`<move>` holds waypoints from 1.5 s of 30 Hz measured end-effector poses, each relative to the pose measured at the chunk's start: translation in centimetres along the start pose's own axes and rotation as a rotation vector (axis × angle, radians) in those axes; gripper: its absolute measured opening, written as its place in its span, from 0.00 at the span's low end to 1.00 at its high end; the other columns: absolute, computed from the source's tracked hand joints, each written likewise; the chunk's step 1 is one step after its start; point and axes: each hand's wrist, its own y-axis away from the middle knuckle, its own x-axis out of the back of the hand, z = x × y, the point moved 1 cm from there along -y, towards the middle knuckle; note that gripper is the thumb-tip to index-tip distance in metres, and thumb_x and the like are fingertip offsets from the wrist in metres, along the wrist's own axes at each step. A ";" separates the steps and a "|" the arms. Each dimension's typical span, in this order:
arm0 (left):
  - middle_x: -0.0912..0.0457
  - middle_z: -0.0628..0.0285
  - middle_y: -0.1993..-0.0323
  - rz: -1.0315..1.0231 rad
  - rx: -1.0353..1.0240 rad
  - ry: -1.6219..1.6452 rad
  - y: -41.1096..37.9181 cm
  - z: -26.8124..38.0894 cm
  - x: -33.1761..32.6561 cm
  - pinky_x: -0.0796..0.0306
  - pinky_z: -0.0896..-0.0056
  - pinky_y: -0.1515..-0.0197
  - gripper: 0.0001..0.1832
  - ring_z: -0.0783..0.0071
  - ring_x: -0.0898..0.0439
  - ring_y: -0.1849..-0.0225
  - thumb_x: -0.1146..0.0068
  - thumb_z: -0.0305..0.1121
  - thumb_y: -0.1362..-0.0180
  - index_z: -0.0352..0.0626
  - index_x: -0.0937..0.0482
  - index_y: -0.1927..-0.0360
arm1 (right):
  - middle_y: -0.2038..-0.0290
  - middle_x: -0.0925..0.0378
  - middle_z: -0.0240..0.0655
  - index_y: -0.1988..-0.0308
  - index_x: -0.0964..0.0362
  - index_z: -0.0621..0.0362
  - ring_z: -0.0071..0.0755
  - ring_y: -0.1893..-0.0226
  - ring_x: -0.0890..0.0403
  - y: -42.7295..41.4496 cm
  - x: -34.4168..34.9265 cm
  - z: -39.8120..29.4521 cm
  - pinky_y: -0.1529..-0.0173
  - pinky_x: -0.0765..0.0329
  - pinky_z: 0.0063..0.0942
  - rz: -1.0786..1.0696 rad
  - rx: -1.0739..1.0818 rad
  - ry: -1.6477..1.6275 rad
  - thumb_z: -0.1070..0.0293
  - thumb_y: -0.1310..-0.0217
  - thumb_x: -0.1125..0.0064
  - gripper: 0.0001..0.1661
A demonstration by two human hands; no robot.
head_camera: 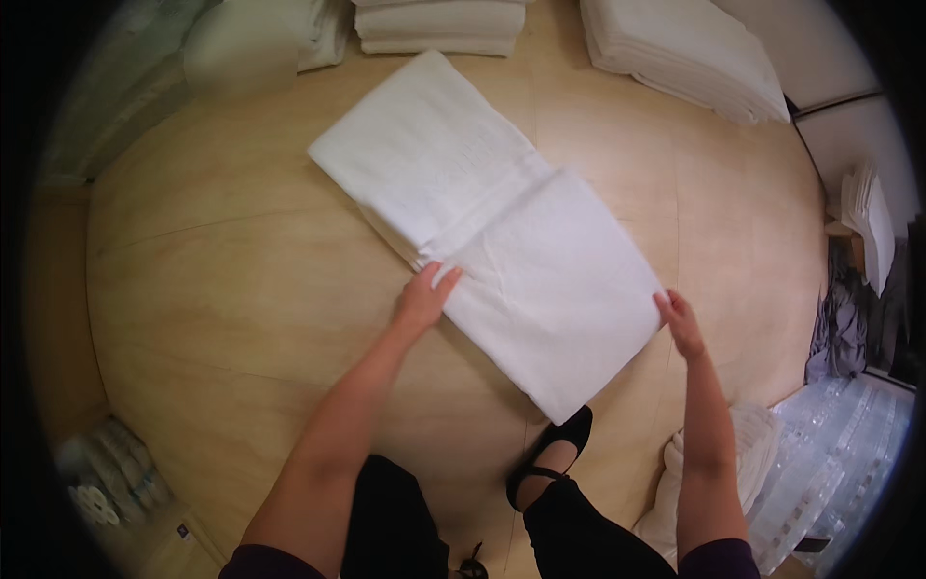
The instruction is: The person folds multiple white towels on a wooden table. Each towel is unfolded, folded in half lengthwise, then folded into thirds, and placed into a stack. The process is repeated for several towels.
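A thick white towel (550, 289) lies folded on the pale wooden floor, its far half (427, 145) bearing a faint woven pattern. A crease or overlap runs across its middle. My left hand (427, 293) grips the towel's left edge near that crease, thumb on top and fingers partly hidden. At the right corner of the near half, my right hand (678, 318) pinches the cloth between thumb and fingers. The near corner of the towel hangs just by my black shoe (553, 449).
Stacks of folded white towels stand at the back middle (443, 27), back left (246, 43) and back right (687, 58). More white cloth (752, 449) and plastic-wrapped bottles (832, 463) sit at lower right. Plastic-wrapped rolls (116, 470) are at lower left.
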 end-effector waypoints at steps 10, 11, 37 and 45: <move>0.24 0.57 0.66 -0.159 -0.008 0.644 -3.6 6.1 7.1 0.31 0.72 0.59 0.17 0.69 0.24 0.61 0.61 0.43 0.38 0.41 0.31 0.55 | 0.57 0.31 0.29 0.47 0.44 0.48 0.26 0.62 0.27 6.8 -6.3 4.4 0.64 0.26 0.29 0.156 -0.410 -0.681 0.49 0.41 0.53 0.27; 0.24 0.57 0.63 -0.136 -0.008 0.912 -4.6 5.1 7.0 0.31 0.73 0.56 0.18 0.70 0.25 0.58 0.63 0.42 0.37 0.42 0.32 0.52 | 0.54 0.32 0.31 0.45 0.46 0.47 0.28 0.58 0.28 7.7 -7.9 3.6 0.62 0.26 0.32 0.122 -0.448 -0.676 0.48 0.41 0.53 0.29; 0.42 0.58 0.39 0.368 0.127 0.953 2.7 -7.5 4.1 0.50 0.65 0.38 0.34 0.65 0.44 0.38 0.66 0.54 0.42 0.40 0.44 0.39 | 0.69 0.28 0.29 0.59 0.30 0.63 0.21 0.66 0.31 -7.4 -16.6 -15.9 0.63 0.32 0.21 -0.392 0.217 0.159 0.48 0.39 0.56 0.27; 0.48 0.56 0.37 0.461 -0.474 -0.381 -1.8 10.4 12.2 0.57 0.34 0.42 0.27 0.51 0.52 0.35 0.48 0.37 0.51 0.63 0.34 0.44 | 0.41 0.44 0.41 0.41 0.44 0.52 0.43 0.39 0.46 -6.8 -20.9 -27.0 0.38 0.48 0.40 0.329 1.117 0.416 0.63 0.44 0.49 0.30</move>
